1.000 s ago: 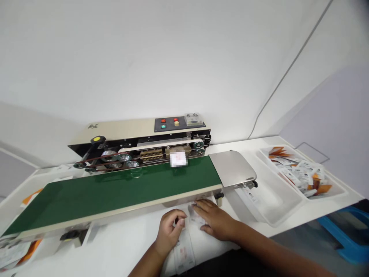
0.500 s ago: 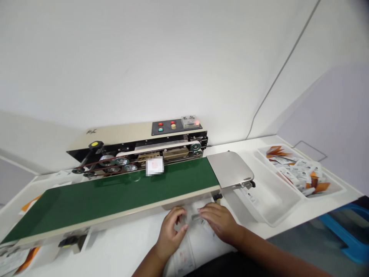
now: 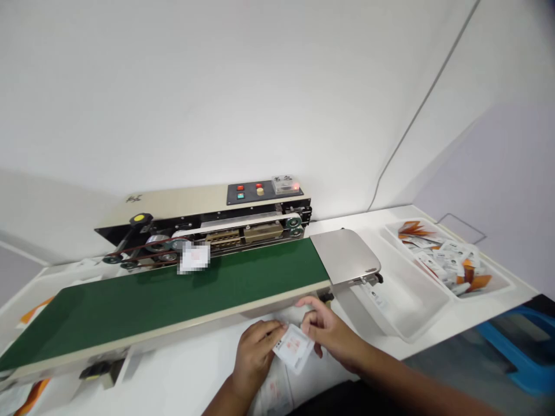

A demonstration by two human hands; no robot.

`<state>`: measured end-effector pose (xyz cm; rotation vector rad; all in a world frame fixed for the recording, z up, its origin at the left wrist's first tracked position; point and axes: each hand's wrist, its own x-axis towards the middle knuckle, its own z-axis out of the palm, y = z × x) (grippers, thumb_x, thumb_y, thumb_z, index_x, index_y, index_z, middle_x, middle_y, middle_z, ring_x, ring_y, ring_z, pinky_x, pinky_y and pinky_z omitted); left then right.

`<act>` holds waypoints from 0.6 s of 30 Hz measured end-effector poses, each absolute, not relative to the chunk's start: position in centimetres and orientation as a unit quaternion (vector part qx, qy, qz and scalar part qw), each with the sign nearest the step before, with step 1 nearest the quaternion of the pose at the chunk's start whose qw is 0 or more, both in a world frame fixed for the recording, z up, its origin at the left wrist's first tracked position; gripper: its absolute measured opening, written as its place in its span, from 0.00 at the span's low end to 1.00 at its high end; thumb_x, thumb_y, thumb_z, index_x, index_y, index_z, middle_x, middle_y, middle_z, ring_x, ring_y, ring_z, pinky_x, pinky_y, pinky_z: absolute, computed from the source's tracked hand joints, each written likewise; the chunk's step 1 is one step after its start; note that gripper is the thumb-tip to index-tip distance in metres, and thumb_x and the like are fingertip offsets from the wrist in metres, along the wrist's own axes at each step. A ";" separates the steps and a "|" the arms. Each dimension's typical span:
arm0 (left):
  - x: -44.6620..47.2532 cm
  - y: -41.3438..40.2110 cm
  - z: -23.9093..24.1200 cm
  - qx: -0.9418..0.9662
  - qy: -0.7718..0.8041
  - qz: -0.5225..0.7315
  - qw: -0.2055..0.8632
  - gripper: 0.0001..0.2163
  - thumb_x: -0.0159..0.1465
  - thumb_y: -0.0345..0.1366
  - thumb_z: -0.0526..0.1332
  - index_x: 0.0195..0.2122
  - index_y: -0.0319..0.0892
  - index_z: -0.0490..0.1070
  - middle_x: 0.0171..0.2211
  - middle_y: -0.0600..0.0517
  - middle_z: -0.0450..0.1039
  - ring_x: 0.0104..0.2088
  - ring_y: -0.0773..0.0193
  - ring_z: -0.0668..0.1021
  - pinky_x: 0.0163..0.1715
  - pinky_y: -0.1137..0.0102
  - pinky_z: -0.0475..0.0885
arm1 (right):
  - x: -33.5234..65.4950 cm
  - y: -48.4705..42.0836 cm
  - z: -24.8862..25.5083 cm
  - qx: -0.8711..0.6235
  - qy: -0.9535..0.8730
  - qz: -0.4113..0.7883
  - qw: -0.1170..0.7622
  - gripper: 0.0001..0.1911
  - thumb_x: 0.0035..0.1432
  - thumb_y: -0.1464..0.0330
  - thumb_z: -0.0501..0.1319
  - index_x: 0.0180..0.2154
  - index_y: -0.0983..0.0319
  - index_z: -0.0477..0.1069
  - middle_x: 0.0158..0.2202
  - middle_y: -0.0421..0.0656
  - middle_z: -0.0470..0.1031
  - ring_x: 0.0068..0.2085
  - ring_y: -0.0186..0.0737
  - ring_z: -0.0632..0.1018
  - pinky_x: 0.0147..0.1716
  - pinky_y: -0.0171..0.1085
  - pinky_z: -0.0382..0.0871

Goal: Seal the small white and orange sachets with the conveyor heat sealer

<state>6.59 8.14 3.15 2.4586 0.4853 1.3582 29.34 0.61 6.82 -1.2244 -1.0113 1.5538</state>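
A small white packet (image 3: pixel 295 348) with red print is held over the table in front of me. My left hand (image 3: pixel 260 349) pinches its left edge between thumb and fingers. At its upper right edge, my right hand (image 3: pixel 325 329) grips it with thumb and bent fingers, one finger stretched out. Beneath, another printed packet (image 3: pixel 276 393) lies on the table, partly covered. Beyond my hands stands a band sealing machine (image 3: pixel 195 202) with a green conveyor belt (image 3: pixel 182 300). A pixelated white packet (image 3: pixel 193 257) sits at the belt's far edge, against the rollers.
To the right, a white bin (image 3: pixel 416 312) stands beside a tray (image 3: pixel 498 289) of orange and white packets. A metal plate (image 3: pixel 346 254) ends the belt on the right. More packets lie in containers at the left. A blue stool (image 3: pixel 515 346) is at lower right.
The packet on the belt has moved left along the rollers. My hands, apart before, now hold a packet with its red print facing up.
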 end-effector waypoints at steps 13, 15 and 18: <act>6.4 6.9 3.1 0.850 0.223 0.452 0.151 0.11 0.73 0.34 0.60 0.53 0.42 0.78 0.43 0.44 0.84 0.38 0.58 0.86 0.41 0.66 0.83 | 38.1 3.4 17.4 -0.549 -0.553 0.483 0.400 0.13 0.59 0.58 0.71 0.36 0.62 0.77 0.35 0.43 0.78 0.35 0.36 0.77 0.34 0.34 0.72; 6.4 6.8 3.1 0.857 0.220 0.435 0.165 0.10 0.73 0.33 0.60 0.51 0.43 0.78 0.41 0.45 0.83 0.37 0.59 0.85 0.40 0.66 0.83 | 39.6 5.5 18.3 -0.589 -0.518 0.412 0.464 0.17 0.56 0.55 0.72 0.36 0.62 0.77 0.34 0.43 0.79 0.35 0.38 0.78 0.34 0.36 0.73; 6.5 6.7 3.2 0.868 0.204 0.416 0.178 0.10 0.72 0.31 0.59 0.49 0.43 0.79 0.39 0.46 0.83 0.37 0.58 0.84 0.39 0.65 0.82 | 40.9 8.7 18.3 -0.627 -0.463 0.342 0.525 0.20 0.52 0.52 0.73 0.36 0.61 0.77 0.34 0.43 0.79 0.34 0.39 0.79 0.32 0.36 0.75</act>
